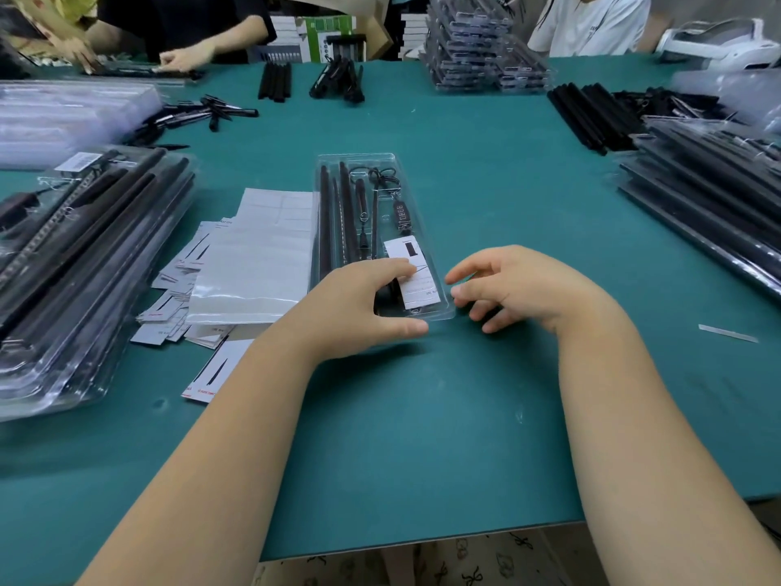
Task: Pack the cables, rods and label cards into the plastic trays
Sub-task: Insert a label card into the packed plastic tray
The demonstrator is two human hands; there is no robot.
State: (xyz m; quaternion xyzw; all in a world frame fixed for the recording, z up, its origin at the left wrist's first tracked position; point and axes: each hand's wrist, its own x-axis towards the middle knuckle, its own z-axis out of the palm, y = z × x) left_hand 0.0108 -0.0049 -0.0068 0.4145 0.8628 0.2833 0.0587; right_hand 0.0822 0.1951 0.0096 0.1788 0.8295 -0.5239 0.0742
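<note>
From the head camera, a clear plastic tray (359, 162) lies lengthwise in the middle of the green table (422, 437), its near end toward the person. Inside it black rods (325, 213) run along its left side, a black cable (374, 205) with a small controller lies to their right, and a white label card (412, 268) sits at the near right corner of the tray.

The left hand (359, 306) rests on the tray's near end, fingers curved over the rods and touching the label card's left edge, thumb lying on the table along the tray's near rim; whether it actually grips anything cannot be told. The right hand (511, 285) hovers just beside the tray's near right corner, fingers loosely curled and holding nothing, fingertips close to the rim.

Left of the tray, touching its side, lie white sheets (262, 247) over scattered loose cards (169, 306). At the table's left edge stands a pile of filled trays (76, 268); another such pile (710, 196) lies at the right edge. Loose black rods (274, 80) lie near the far edge, where other people's hands (181, 59) work.
</note>
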